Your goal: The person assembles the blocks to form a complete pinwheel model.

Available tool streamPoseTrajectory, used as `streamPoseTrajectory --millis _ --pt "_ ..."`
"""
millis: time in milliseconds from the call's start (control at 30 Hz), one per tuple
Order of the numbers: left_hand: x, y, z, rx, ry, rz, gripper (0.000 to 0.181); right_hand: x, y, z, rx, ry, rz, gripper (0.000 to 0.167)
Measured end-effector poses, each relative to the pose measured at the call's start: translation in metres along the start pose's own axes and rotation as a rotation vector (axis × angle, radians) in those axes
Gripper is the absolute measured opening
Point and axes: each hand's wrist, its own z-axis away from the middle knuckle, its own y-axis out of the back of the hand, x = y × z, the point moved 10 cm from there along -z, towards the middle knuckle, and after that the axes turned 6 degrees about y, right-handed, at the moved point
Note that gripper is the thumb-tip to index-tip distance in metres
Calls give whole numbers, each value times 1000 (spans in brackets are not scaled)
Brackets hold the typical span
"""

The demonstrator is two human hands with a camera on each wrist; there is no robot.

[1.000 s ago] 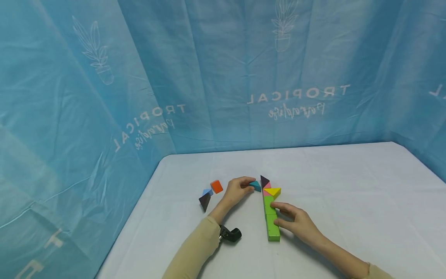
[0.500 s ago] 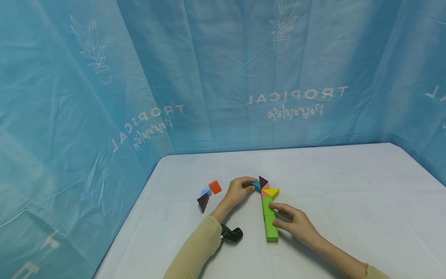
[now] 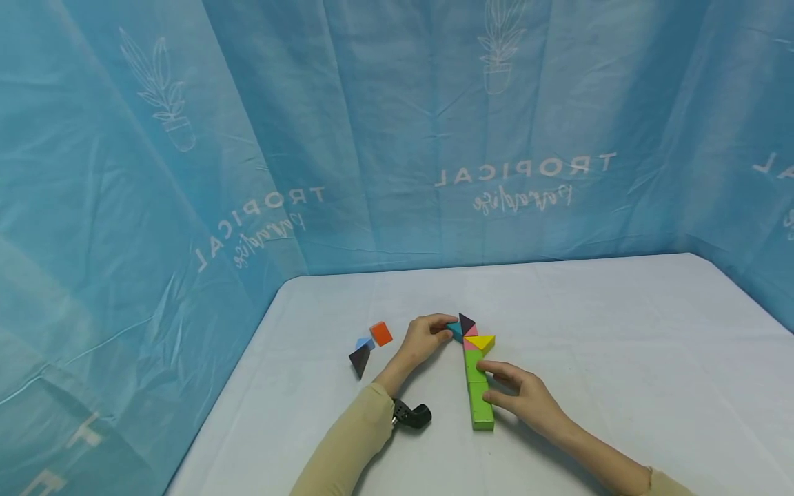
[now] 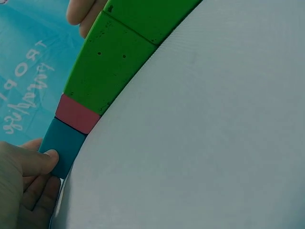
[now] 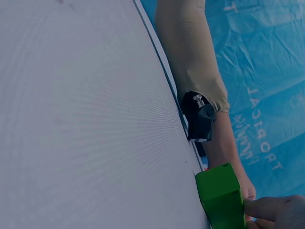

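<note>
My left hand [image 3: 424, 337] pinches a teal triangular block [image 3: 455, 331] between thumb and fingers. In the left wrist view, the teal block [image 4: 64, 143] sits flush against a pink block [image 4: 77, 114], which adjoins the green blocks. Two green blocks [image 3: 475, 366] run end to end toward me. A yellow triangular block [image 3: 484, 342], pink pieces and a dark triangular block [image 3: 466, 324] cluster at their far end. My right hand [image 3: 527, 398] lies along the right side of the row, its fingertips touching the green blocks. In the right wrist view, the thumb meets the green block [image 5: 221, 195].
Left of the row lie an orange-red block [image 3: 381, 333], a light blue block [image 3: 365, 342] and another dark triangular block [image 3: 359, 362]. A black device [image 3: 413, 416] protrudes from my left wrist. White cloth [image 3: 608, 344] covers the table; blue curtains [image 3: 397, 138] surround it.
My left hand has brought the teal block rightward against the far end of the row. The right hand stays on the green blocks, and the head view has shifted slightly.
</note>
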Motion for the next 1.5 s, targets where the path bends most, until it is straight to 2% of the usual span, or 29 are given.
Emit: streamPoseTrajectory --millis 133,267,400,533,633,733,867,1033,1200,1367,1500 --pt "1 3 1 -6 8 16 28 -1 -1 0 -2 -1 -8 50" --pt "12 16 4 12 -30 40 29 -2 -1 0 -5 -5 3 49" --pt "30 42 13 73 -90 74 30 -5 1 -1 -2 4 20 49" --pt "44 77 34 197 -140 85 31 -6 3 0 -1 12 12 50" --pt "51 100 53 267 -103 88 32 -5 5 2 4 11 10 50" --pt "38 113 65 318 -49 83 33 -4 7 3 12 10 14 50" --pt "4 122 77 388 -26 56 39 -4 8 4 11 12 14 50" --pt "-8 131 100 438 -1 -33 48 -4 8 4 9 16 11 51" --pt "-21 132 119 440 53 -85 59 -5 8 4 10 20 18 51" --pt "-33 132 131 447 135 -132 63 -5 7 4 7 15 23 50" --pt "-39 132 135 459 151 -148 59 -5 6 4 6 10 23 50"
